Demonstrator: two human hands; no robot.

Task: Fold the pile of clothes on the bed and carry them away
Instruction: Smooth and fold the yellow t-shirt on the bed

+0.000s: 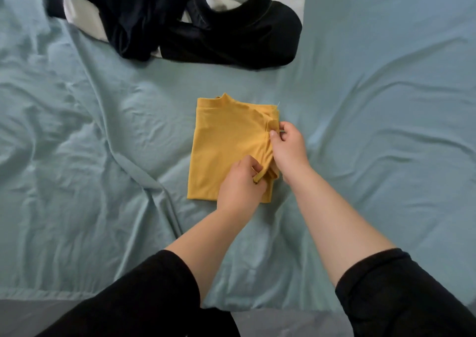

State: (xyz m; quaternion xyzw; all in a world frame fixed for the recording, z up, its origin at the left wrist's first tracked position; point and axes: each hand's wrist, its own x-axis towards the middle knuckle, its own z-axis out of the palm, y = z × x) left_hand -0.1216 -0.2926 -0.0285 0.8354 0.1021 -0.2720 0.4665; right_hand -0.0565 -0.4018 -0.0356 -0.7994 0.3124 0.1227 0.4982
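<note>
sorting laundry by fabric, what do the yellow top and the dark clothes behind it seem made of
The yellow top looks like soft matte knit, likely cotton jersey; it bunches in folds where the left hand and right hand pinch it. The dark clothes show a faint sheen on their folds, perhaps a smoother synthetic; not certain.

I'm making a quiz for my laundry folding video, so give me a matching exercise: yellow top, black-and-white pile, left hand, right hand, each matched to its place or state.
1 yellow top
2 black-and-white pile
3 left hand
4 right hand

A heaped, unfolded, far side
B pinches top's right edge, nearer end
C folded flat, in the middle
D pinches top's right edge, farther end

Pairs: 1-C, 2-A, 3-B, 4-D
</note>
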